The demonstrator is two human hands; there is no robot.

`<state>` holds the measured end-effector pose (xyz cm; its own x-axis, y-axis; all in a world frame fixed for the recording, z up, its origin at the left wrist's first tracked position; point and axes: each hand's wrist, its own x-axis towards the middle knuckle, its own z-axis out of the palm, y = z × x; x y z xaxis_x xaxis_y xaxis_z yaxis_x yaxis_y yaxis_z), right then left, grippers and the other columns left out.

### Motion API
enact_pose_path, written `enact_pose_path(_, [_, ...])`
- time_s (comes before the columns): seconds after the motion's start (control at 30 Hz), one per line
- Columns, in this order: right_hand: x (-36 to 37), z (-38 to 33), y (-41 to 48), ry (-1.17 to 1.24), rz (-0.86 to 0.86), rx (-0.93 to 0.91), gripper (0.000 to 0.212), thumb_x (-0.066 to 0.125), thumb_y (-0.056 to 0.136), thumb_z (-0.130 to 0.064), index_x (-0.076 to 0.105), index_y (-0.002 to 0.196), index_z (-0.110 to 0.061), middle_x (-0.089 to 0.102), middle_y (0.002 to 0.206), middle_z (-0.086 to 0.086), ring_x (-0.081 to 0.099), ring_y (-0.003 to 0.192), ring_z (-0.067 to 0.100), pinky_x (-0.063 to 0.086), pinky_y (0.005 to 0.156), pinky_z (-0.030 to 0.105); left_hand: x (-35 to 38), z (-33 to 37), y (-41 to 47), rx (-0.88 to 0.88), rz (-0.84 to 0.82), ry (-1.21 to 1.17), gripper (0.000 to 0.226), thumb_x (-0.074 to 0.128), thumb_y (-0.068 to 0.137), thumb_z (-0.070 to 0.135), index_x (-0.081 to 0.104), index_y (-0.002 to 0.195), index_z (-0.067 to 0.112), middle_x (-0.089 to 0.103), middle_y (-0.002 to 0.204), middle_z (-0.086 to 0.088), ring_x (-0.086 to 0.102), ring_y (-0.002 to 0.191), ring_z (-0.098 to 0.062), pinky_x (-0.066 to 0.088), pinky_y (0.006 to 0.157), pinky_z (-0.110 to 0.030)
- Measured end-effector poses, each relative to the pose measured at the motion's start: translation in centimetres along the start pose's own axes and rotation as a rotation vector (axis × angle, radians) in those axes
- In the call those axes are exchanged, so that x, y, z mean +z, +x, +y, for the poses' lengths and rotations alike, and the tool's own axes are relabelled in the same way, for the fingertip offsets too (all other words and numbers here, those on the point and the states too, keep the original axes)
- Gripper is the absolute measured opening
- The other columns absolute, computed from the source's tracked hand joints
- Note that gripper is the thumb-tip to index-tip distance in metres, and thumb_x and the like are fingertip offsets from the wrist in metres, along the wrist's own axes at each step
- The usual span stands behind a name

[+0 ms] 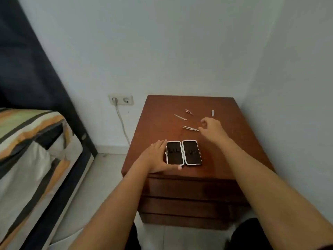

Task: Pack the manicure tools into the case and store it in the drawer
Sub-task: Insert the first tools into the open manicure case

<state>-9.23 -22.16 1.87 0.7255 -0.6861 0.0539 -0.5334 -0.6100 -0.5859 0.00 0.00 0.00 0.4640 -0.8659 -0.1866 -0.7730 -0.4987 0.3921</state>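
The case [183, 153] lies open and flat near the front edge of the wooden bench [234, 147], its two halves side by side, hinge running front to back between them. Each half is a rounded rectangle with a pale rim and a dark lining; its long axis points away from the person. No tool shows in either half, only faint marks too small to read.

Largest around it: a bed [32, 150] with striped cover on the left, a wall socket [121, 99] with one cable plugged in, and stacked drawer fronts [189, 193] below the bench top, all closed.

The left hand [156, 156] lies flat against the case's left half, fingers [162, 144] along its outer edge, thumb under the near edge, steadying it rather than gripping. The right hand [212, 129] hovers over the back of the bench, its fingers curled narrow, the tips just touching the right end of the tweezers [190, 128]; whether they pinch it I cannot tell.

Four loose tools lie behind the case, apart from each other: the tweezers lying left to right, a thin pick [180, 117] slanting behind it, a small clipper [189, 112] farther back, and a short file [213, 113] at the right pointing front to back.
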Motion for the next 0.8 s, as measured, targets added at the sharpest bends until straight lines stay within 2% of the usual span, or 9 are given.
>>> enact_pose_path(0.17, [2.5, 0.1, 6.2, 0.037, 0.04, 0.005, 0.043, 0.055, 0.088, -0.016, 0.048, 0.129, -0.004, 0.054, 0.131, 0.017, 0.049, 0.122, 0.031, 0.037, 0.105, 0.038, 2.4, -1.0, 2.8, 0.072, 0.083, 0.013, 0.122, 0.056, 0.063, 0.08, 0.0, 0.15, 0.015, 0.0, 0.16, 0.0, -0.001, 0.147, -0.014, -0.003, 0.114, -0.027])
enact_pose_path(0.33, [5.1, 0.3, 11.6, 0.045, 0.062, 0.001, 0.047, 0.052, 0.091, -0.017, 0.042, 0.135, -0.006, 0.044, 0.141, 0.016, 0.037, 0.133, 0.031, 0.027, 0.111, 0.035, 3.2, -1.2, 4.8, 0.149, 0.159, -0.03, 0.121, 0.058, 0.063, 0.077, 0.0, 0.15, 0.016, -0.001, 0.16, 0.003, -0.003, 0.146, -0.011, -0.009, 0.111, -0.022])
enact_pose_path(0.5, [6.5, 1.1, 14.9, 0.039, 0.122, -0.004, 0.041, 0.055, 0.09, -0.021, 0.052, 0.128, -0.007, 0.053, 0.131, 0.017, 0.045, 0.125, 0.033, 0.034, 0.107, 0.039, 3.6, -1.5, 6.0, 0.162, 0.206, -0.051, 0.123, 0.057, 0.059, 0.081, 0.005, 0.15, 0.017, 0.004, 0.16, 0.004, 0.0, 0.146, -0.008, -0.006, 0.115, -0.024])
enact_pose_path(0.6, [7.2, 1.2, 15.4, 0.032, 0.164, -0.007, 0.03, 0.058, 0.088, -0.013, 0.061, 0.117, -0.008, 0.06, 0.12, 0.015, 0.054, 0.114, 0.033, 0.045, 0.099, 0.041, 3.8, -1.7, 6.2, 0.18, 0.247, -0.043, 0.124, 0.057, 0.058, 0.082, 0.007, 0.15, 0.017, 0.007, 0.159, 0.005, 0.002, 0.146, -0.007, -0.006, 0.114, -0.022])
enact_pose_path(0.67, [7.6, 1.1, 15.1, 0.009, 0.196, -0.009, 0.023, 0.054, 0.089, -0.006, 0.066, 0.109, -0.007, 0.061, 0.114, 0.016, 0.057, 0.106, 0.033, 0.048, 0.091, 0.04, 3.7, -1.6, 6.1, 0.185, 0.258, -0.05, 0.124, 0.057, 0.057, 0.082, 0.008, 0.15, 0.017, 0.008, 0.159, 0.006, 0.003, 0.145, -0.007, -0.007, 0.114, -0.02])
enact_pose_path(0.8, [7.5, 0.8, 13.6, 0.008, 0.192, -0.055, 0.031, 0.044, 0.091, 0.001, 0.06, 0.116, -0.008, 0.055, 0.113, 0.017, 0.053, 0.104, 0.032, 0.046, 0.088, 0.039, 3.7, -1.3, 5.8, 0.181, 0.285, -0.038, 0.126, 0.05, 0.053, 0.086, 0.011, 0.15, 0.016, 0.01, 0.159, 0.004, 0.005, 0.145, -0.008, -0.007, 0.114, -0.021])
